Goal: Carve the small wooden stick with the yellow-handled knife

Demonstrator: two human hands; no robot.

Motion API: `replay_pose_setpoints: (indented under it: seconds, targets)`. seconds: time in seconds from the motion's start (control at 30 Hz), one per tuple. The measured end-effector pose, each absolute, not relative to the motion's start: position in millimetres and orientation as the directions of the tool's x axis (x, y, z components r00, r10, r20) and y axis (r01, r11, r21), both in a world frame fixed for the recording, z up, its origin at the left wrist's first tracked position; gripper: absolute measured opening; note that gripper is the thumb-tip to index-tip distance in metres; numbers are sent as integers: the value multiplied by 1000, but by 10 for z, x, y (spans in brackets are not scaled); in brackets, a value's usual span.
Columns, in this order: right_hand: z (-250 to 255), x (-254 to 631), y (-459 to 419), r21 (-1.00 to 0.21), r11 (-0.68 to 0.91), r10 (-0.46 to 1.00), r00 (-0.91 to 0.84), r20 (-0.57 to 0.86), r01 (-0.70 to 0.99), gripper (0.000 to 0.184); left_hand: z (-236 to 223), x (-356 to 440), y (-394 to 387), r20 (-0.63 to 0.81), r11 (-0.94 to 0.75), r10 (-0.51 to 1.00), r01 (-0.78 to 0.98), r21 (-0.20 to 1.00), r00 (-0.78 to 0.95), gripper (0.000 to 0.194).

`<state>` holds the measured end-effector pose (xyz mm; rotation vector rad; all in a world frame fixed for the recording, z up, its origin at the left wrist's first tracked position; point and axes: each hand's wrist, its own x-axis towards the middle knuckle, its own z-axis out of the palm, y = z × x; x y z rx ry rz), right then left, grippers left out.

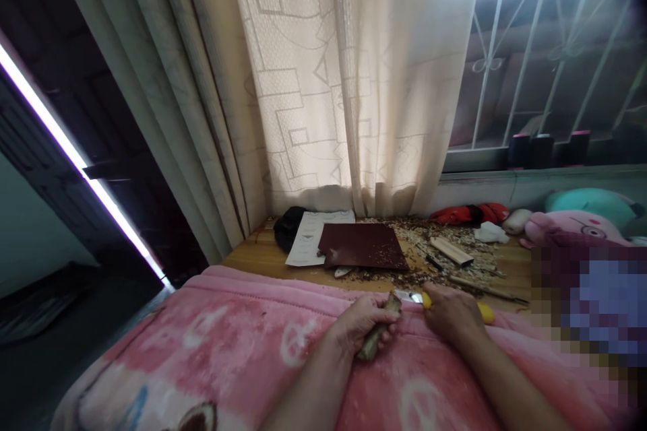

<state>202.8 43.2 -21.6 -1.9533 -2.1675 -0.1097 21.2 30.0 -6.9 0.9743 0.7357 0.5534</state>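
One stick (373, 342) slants forward-right in your closed left hand (364, 318), far tip beside the knife (415, 297) your right hand (451, 311) grips.

The knife (427, 301) has a shiny metal blade and smooth, plastic-looking handle; the stick (371, 345) looks rough and woody. Plush cloth blanket (242, 337) borders the wood-grained worktop (267, 257); matt paper (305, 242) lies toward its far left corner.
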Motion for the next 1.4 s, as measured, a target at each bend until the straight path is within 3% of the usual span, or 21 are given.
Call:
replay_pose_setpoints:
  seconds: [0.23,0.73,1.2,1.4]
  targets:
    - [-220,1966,369,-90,236,946,-208,249,967,13,-102,217,321,-286,474,691,-118,873,664,26]
    - [-228,1972,395,-70,265,942,-243,232,962,14,-128,229,320,-307,405,747,-38,914,590,25]
    - [-255,1980,430,-75,242,949,-220,227,967,15,-60,212,334,-390,502,692,-16,865,608,24]
    - [-283,2088,493,-87,117,972,-96,215,989,14,-87,171,279,-423,529,687,-9,848,591,21]
